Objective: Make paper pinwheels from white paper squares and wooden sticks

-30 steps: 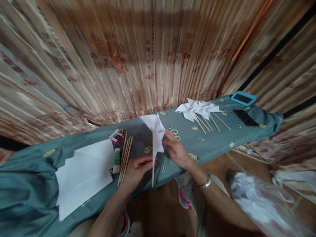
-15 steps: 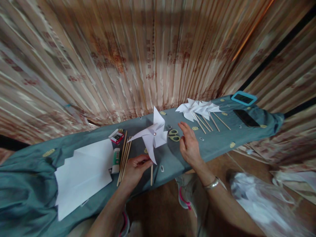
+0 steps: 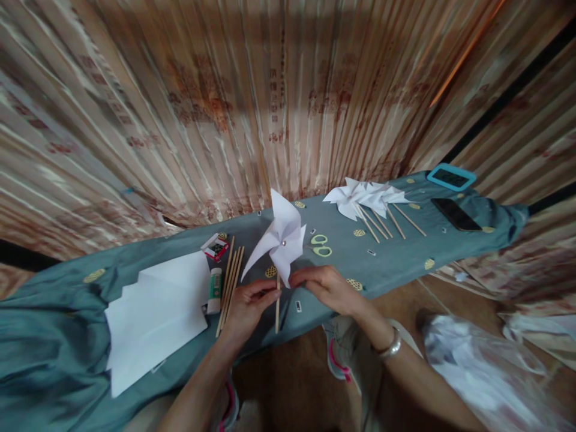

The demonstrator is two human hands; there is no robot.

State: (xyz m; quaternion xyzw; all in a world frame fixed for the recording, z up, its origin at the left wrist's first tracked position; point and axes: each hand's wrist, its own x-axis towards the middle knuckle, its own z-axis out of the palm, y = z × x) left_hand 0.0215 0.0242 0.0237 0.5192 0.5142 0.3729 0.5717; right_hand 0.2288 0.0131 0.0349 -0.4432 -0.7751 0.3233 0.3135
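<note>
A white paper pinwheel (image 3: 284, 231) on a thin wooden stick stands upright above the cloth, with a small round pin head at its centre. My left hand (image 3: 252, 303) pinches the stick below the blades between thumb and fingers. From the other side, my right hand (image 3: 326, 287) has its fingers drawn together at the tip of the lowest blade; the exact contact is partly hidden. Scissors with pale green handles (image 3: 321, 245) lie just beyond my right hand. Several loose wooden sticks (image 3: 231, 282) and a glue stick (image 3: 215, 290) lie by my left hand.
White paper sheets (image 3: 157, 318) are stacked at the left, near a small red-and-white box (image 3: 215, 246). Several pinwheels (image 3: 360, 195) lie at the back right. A black phone (image 3: 455, 214) and a blue-framed device (image 3: 451, 177) rest farther right. A plastic bag (image 3: 477, 354) is on the floor.
My right hand has come down and left to the pinwheel's lower blade, its fingers closing. The blades have turned slightly, and my left hand still grips near the stick's top.
</note>
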